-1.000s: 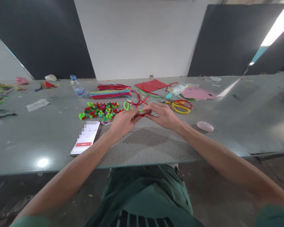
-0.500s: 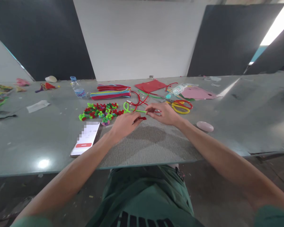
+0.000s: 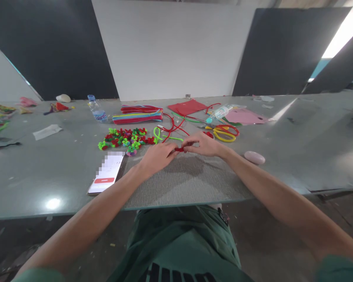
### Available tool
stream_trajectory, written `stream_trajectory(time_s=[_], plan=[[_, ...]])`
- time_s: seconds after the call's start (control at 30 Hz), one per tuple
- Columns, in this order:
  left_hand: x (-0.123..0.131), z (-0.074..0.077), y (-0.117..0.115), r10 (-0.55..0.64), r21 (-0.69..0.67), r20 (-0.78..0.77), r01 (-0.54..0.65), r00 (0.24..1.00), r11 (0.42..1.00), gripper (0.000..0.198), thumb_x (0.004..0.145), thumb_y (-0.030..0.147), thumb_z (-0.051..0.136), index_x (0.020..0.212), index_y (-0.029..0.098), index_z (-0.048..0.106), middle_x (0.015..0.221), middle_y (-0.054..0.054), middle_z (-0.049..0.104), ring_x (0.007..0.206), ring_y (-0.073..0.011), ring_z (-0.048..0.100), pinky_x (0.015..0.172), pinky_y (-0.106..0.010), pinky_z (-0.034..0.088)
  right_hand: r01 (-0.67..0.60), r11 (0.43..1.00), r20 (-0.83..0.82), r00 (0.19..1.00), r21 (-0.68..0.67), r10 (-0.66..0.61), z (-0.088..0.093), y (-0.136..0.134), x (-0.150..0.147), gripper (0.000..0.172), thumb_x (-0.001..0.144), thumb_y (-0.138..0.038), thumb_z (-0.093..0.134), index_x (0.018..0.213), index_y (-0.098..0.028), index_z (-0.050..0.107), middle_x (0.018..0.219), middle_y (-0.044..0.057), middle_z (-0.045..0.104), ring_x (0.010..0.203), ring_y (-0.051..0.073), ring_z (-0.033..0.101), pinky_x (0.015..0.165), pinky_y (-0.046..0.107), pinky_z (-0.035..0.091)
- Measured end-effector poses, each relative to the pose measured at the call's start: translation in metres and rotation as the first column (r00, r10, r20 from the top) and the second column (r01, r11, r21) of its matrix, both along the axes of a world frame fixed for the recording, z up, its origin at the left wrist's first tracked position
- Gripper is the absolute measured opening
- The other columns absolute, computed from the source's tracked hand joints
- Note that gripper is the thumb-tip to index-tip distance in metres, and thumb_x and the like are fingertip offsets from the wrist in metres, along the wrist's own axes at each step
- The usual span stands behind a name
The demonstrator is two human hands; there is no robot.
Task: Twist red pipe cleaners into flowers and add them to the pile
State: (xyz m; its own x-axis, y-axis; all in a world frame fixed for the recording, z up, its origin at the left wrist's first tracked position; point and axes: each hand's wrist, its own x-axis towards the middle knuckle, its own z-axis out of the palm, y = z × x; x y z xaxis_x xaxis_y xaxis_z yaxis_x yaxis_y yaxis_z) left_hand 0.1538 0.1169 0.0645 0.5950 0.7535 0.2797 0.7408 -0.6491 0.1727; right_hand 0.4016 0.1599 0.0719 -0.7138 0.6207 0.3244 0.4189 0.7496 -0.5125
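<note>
A short piece of dark red pipe cleaner [image 3: 179, 149] is pinched between my two hands above the table. My left hand [image 3: 160, 154] grips its left end with closed fingers. The fingers of my right hand [image 3: 201, 144] close on its right end. Just beyond them lie a green pipe cleaner [image 3: 156, 135] bent into a loop and several loose red pipe cleaners [image 3: 173, 124]. A pile of small red and green pipe-cleaner flowers [image 3: 125, 139] sits to the left. Scissors with red and yellow handles [image 3: 225, 135] lie past my right hand.
A phone [image 3: 107, 172] with a lit screen lies left of my left forearm. Behind are a bundle of pipe cleaners [image 3: 138, 116], an upright bottle [image 3: 97, 109], a lying bottle [image 3: 219, 113] and a red sheet [image 3: 188, 105]. A pinkish oval object [image 3: 254, 157] rests at right.
My right hand has moved slightly down and toward my left hand, and its fingers now meet the red pipe cleaner's right end. A red piece by the scissors has come into view.
</note>
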Motion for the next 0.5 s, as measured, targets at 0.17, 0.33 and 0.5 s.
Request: stream_trajectory(time_s=[0.17,0.33,0.5], plan=[[0.0000,0.0000,0.0013,-0.010,-0.005,0.001,0.010,1.000,1.000,0.023,0.110,0.027,0.051,0.109,0.018,0.072,0.104,-0.010,0.077,0.097,-0.0256,0.075,0.079,-0.033,0.056,-0.001,1.000,0.026,1.000,-0.003,0.001,-0.0021,0.0021,-0.0002,0.019,0.097,-0.031,0.066,0.098,-0.018,0.079,0.085,0.002,0.077,0.076,0.015,0.067,0.072,0.027,0.047],[0.0002,-0.0025,0.0012,-0.007,0.015,-0.029,0.007,1.000,1.000,0.032,0.113,0.030,0.044,0.112,0.018,0.073,0.107,-0.011,0.078,0.100,-0.0264,0.075,0.080,-0.033,0.056,0.007,1.000,0.045,0.999,-0.020,-0.006,-0.0040,0.0018,-0.0010,0.020,0.096,-0.033,0.067,0.096,-0.018,0.079,0.080,0.001,0.075,0.073,0.014,0.065,0.070,0.026,0.045],[0.0012,-0.0056,-0.0008,-0.011,-0.006,-0.098,0.010,0.995,1.000,0.032,0.113,0.030,0.043,0.111,0.017,0.072,0.106,-0.012,0.079,0.098,-0.0278,0.077,0.079,-0.034,0.056,-0.021,1.000,0.036,0.999,-0.014,0.022,-0.0100,0.0006,-0.0039,0.013,0.090,-0.027,0.068,0.088,-0.018,0.076,0.076,0.000,0.072,0.070,0.013,0.061,0.068,0.025,0.043]])
